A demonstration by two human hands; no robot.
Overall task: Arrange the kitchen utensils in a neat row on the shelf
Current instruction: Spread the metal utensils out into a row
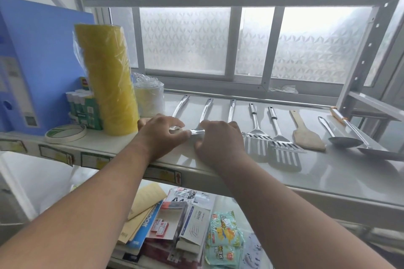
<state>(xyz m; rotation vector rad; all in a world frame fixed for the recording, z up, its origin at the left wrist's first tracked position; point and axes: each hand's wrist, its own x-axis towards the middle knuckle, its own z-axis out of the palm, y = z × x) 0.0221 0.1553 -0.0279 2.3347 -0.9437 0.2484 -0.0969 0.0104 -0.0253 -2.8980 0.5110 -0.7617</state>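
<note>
We see both hands on the shelf (328, 172) at the left end of the utensil row. Left hand (162, 135) and right hand (218, 140) both pinch the head of one steel utensil (205, 111), fingers curled. To its right lie slotted spatulas (259, 131), a wooden spatula (306, 135) and ladles (343, 140), handles pointing back. Yellow roll (109, 78) stands left.
</note>
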